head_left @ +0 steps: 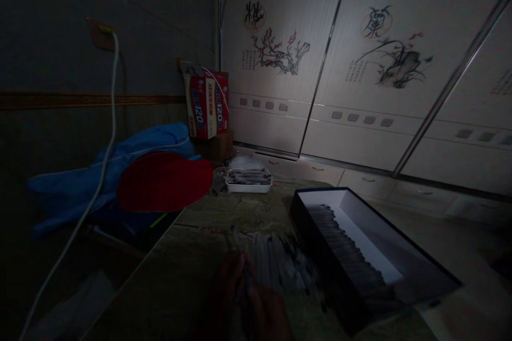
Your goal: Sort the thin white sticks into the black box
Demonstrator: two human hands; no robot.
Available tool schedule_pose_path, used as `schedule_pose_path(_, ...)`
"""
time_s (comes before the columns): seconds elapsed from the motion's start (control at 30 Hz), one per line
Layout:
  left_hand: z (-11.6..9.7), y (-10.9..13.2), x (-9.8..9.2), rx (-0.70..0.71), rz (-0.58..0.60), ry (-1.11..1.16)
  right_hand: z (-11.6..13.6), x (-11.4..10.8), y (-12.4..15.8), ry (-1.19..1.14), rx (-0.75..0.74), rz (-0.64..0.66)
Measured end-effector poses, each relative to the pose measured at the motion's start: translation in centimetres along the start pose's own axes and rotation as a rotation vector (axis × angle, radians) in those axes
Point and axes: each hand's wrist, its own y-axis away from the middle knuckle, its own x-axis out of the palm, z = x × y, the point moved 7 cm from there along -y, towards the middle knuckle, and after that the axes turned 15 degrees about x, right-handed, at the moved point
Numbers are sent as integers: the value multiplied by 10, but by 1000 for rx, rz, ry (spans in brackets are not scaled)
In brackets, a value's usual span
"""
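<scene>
The scene is very dark. My left hand (228, 285) and my right hand (266, 311) sit close together low at the table's front. Their fingers seem pinched around thin pale sticks (276, 261) that lie in a loose row on the table (200, 234). What exactly each hand grips is lost in the gloom. To the right lies a long black box (400, 234) with a white inside, with a row of dark thin pieces along its left wall.
A small white tray (248, 185) of dark pieces stands at the table's far end. A red round lid (164, 181) and blue cloth (120, 160) lie left. A red carton (206, 98) leans at the wall. A white cable (106, 154) hangs from a socket. Painted sliding doors (360, 64) stand behind.
</scene>
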Motion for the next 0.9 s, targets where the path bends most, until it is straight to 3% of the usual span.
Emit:
schedule_pose_path(0.13, -6, -6, 11, 12, 61, 7, -10, -8, -3, -176, 96, -47)
schedule_pose_path(0.2, -9, -6, 14, 29, 82, 32, -11, 4, -6, -277, 199, 116)
schedule_pose_path(0.27, -9, -4, 14, 22, 98, 73, -3, 22, -5, -387, 283, 363)
schedule_pose_path(0.33, -6, -2, 11, -16, 107, 90, 7, 33, -1, -449, 300, 531)
schedule_pose_path(0.5, 12, 0, -3, -37, 27, 116, 3, 36, -5, -439, 240, 569)
schedule_pose_path(0.6, 20, -2, -10, -9, -15, 87, -10, 34, -9, -319, 191, 477)
schedule_pose_path(0.77, 14, -1, -11, 40, -67, 7, -22, 18, -10, -167, 99, 108)
schedule_pose_path(0.9, 8, -1, -6, 15, -72, -7, -27, 5, -5, -2, -9, -110)
